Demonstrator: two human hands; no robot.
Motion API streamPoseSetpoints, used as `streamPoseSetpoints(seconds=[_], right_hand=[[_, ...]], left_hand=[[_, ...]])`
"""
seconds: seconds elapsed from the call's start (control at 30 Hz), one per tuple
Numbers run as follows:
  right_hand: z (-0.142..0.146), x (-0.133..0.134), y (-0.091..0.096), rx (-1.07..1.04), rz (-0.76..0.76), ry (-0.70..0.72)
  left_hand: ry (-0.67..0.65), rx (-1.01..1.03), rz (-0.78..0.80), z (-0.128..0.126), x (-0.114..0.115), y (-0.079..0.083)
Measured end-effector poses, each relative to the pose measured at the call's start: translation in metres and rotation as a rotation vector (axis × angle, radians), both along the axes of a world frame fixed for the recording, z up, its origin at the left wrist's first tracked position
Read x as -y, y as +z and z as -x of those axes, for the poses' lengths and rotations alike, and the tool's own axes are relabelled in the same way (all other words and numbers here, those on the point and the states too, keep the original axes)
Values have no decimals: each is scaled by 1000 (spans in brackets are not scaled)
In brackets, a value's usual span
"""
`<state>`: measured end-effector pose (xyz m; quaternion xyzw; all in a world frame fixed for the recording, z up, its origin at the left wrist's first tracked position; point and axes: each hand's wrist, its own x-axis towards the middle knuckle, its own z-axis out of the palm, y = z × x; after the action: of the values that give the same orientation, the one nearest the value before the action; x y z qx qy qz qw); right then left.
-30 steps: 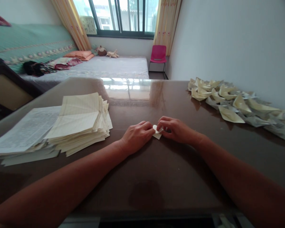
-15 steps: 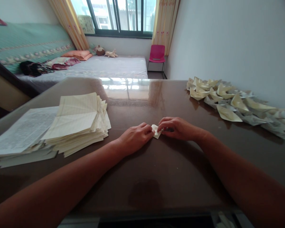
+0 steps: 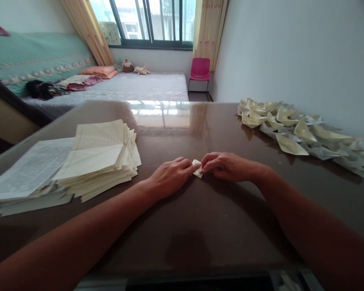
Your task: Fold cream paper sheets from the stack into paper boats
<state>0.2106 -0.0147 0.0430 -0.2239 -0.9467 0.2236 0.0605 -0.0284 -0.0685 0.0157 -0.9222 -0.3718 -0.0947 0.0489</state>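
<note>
A small folded piece of cream paper (image 3: 197,173) lies on the glossy brown table (image 3: 170,218), partly covered by fingers. My left hand (image 3: 176,174) comes at it from the left, its fingers curled and the tips pressing on the paper's left side. From the right, my right hand (image 3: 223,165) has its thumb and fingertips closed on the paper's right edge. The exact fold under the fingertips is hidden.
A stack of cream sheets (image 3: 94,147) and a printed sheet (image 3: 33,167) lie at the left. Several folded paper boats (image 3: 291,145) are heaped at the right by the wall. Beyond the table are a bed (image 3: 145,87) and a pink chair (image 3: 200,69).
The left fingertips have moved right over the paper, and the right fingers have shifted slightly left. Less of the paper shows now, and the hands are closer together.
</note>
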Motion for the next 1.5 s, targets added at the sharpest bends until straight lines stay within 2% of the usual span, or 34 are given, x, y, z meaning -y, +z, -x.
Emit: streamPoseSetpoints(seconds=[0.13, 0.2, 0.3, 0.5, 0.67, 0.8, 0.97, 1.23, 1.5], right_hand=[[3, 0, -2, -35, 7, -3], [6, -1, -8, -88, -14, -76], [12, 1, -17, -116, -124, -211], [16, 12, -16, 149, -333, -172], [19, 18, -15, 241, -398, -170], [17, 15, -15, 211, -364, -173], [12, 16, -5, 190, -285, -182], [18, 30, 1, 300, -395, -177], [12, 34, 14, 296, -256, -198]], left_hand=[[-36, -92, 5, -1, 2, 4], [-35, -120, 4, -1, 3, 5], [-21, -140, -14, -2, 6, 7], [-47, -157, -29, -3, 7, 10], [-57, -203, -27, -8, 8, 10], [-26, -228, -34, -9, 14, 11], [-47, -222, -26, -5, 18, 15], [-18, -218, -38, -10, 17, 16], [-43, -176, -13, -6, 14, 13]])
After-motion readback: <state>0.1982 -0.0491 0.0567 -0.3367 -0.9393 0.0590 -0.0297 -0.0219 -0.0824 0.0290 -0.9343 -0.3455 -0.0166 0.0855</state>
